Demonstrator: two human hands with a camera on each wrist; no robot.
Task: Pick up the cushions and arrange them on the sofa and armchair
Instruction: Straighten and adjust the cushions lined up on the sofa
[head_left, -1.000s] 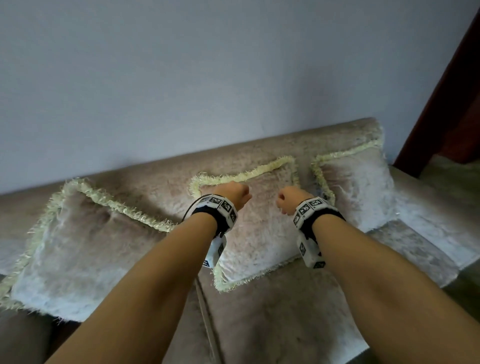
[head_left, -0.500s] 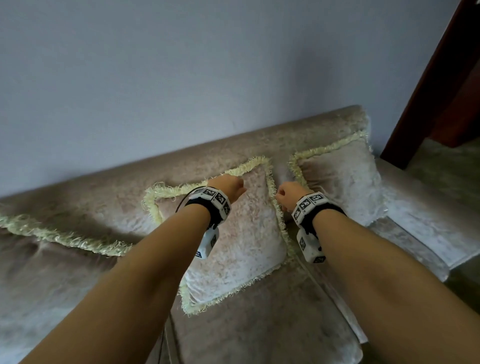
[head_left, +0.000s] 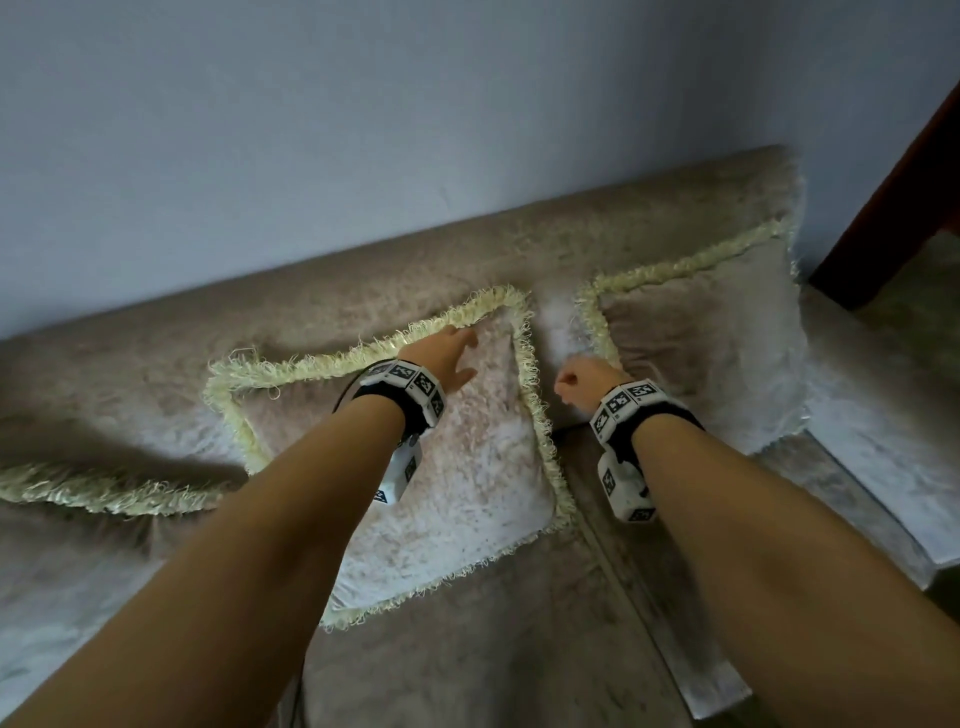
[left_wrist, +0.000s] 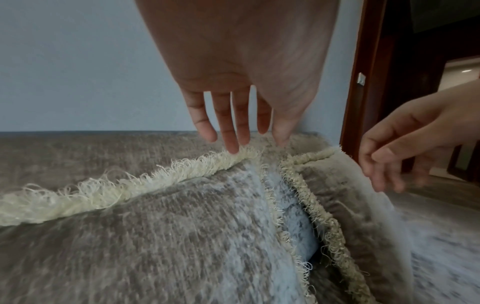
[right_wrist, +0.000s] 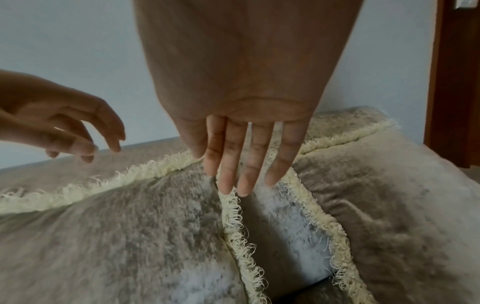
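Observation:
Three beige plush cushions with cream fringe lean on the sofa backrest (head_left: 363, 280). My left hand (head_left: 451, 353) (left_wrist: 233, 123) is open over the middle cushion (head_left: 467, 493) (left_wrist: 155, 236) (right_wrist: 116, 236), its straight fingertips touching the top fringe near the right corner. At that cushion's right edge, my right hand (head_left: 584, 384) (right_wrist: 241, 164) has straight fingers brushing the side fringe, in the gap beside the right cushion (head_left: 701, 353) (right_wrist: 389, 205) (left_wrist: 337, 195). Neither hand holds anything. The left cushion (head_left: 78, 561) is cut off by the frame.
The sofa seat (head_left: 493, 660) stretches in front of the cushions, with a pale armrest (head_left: 883, 467) at the right end. A dark wooden door frame (head_left: 893, 208) stands beyond the armrest. A plain wall (head_left: 363, 130) rises behind the backrest.
Both hands were curled at the middle cushion's top; the left has since opened and reached to the top fringe. The view has swung right, so the left cushion is mostly out of frame.

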